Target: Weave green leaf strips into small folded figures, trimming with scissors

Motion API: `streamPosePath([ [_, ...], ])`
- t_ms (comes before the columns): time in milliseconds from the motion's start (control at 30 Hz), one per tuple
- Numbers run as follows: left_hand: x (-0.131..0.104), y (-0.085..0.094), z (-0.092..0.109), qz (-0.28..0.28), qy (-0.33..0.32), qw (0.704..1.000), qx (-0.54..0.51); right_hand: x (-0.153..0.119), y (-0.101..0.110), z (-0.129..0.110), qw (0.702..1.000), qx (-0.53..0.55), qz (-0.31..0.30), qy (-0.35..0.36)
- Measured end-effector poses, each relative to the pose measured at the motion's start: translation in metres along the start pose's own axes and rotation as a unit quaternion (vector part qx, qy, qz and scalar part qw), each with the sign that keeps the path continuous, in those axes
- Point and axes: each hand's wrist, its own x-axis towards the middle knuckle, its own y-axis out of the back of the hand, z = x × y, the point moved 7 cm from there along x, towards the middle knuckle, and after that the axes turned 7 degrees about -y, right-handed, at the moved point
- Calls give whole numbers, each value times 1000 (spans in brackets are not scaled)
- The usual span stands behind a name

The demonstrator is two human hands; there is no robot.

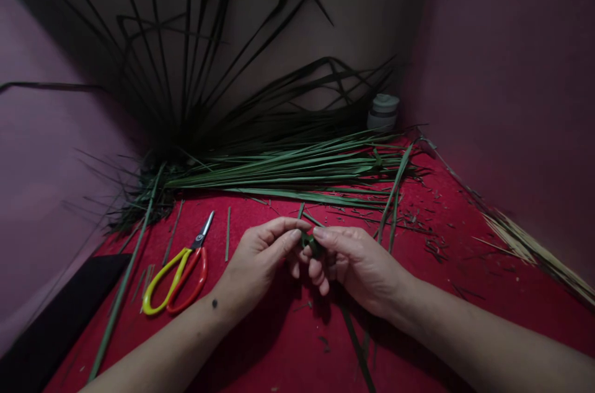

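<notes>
My left hand (269,247) and my right hand (351,256) meet above the red cloth, fingertips close together. Between them is a small folded piece of green leaf (312,245), pinched by thumb and fingers from both sides. Much of the leaf piece is hidden behind the fingers. A strip end sticks up past the fingertips, and a long dark strip (356,343) runs down below my right hand; whether it joins the folded piece I cannot tell. Left of my left hand lie scissors (186,275) with one yellow and one red handle, blades apart from the hand.
Long green leaf strips (288,167) lie in a bundle across the back, with dark fronds rising behind. A lidded cup (383,113) stands at the back right. Pale thin sticks (534,250) lie along the right wall. Leaf scraps dot the red cloth (446,331); a black object (69,312) lies left.
</notes>
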Motion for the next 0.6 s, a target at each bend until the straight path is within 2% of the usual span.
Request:
streamPosePath([
  [233,-1,2,2,32,1,999,16,-6,-4,0,999,-41,-9,1],
  [433,3,13,6,84,-12,995,46,-5,-8,5,998,-44,-29,-36],
  [600,3,16,6,85,-21,996,36,-5,-5,0,999,-46,-15,-7],
])
